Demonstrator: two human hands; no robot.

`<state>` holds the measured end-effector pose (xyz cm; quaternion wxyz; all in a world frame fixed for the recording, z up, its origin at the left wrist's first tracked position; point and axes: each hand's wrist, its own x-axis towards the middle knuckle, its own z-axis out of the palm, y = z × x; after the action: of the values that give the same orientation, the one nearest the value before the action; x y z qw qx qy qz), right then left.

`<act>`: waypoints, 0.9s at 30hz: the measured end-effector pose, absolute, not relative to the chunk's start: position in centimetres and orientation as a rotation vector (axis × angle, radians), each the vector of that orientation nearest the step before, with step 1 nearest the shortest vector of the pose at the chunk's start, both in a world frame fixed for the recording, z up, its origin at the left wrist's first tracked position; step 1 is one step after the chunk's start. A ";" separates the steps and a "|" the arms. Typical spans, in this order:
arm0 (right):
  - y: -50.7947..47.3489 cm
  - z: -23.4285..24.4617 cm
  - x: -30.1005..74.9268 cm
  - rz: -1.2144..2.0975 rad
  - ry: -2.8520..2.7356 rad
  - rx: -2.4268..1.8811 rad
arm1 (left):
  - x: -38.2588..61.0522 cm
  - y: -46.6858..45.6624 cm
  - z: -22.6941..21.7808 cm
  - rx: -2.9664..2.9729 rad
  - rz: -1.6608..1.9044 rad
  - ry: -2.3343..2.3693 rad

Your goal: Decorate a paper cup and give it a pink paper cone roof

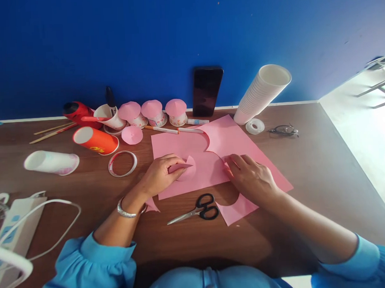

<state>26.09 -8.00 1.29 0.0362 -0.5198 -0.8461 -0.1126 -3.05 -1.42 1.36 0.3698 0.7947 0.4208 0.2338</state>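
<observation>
My left hand pinches a cut pink paper disc between thumb and fingers, and a pointed flap of it sticks up. Under the disc lies a flat pink sheet. To the right, my right hand has its fingers bent together at the edge of a larger pink sheet with curved cut-outs, seemingly gripping it; the fingertips are partly hidden. Black-handled scissors rest on the table between my forearms, blades pointing left. A pink scrap shows beside my left wrist.
Along the blue wall stand paper cups with pink cone tops, a phone and a tall cup stack. Tape rolls, an orange cup, a white cup, glasses and a power strip lie around.
</observation>
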 end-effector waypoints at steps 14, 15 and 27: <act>-8.0 3.8 25.9 -0.285 -2.754 -1.653 | -3.7 -1.0 0.4 1.921 0.607 1.165; -8.2 3.6 25.6 -0.300 -2.786 -1.655 | -3.8 -1.0 0.4 1.922 0.607 1.176; -11.2 3.6 25.8 -0.504 -2.752 -1.582 | -4.1 -1.7 3.0 1.745 0.737 0.969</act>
<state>25.82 -11.18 3.61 -0.0361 -0.4919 -0.8557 -0.1566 -4.06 -1.74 2.96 0.4856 0.7169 0.3983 0.3028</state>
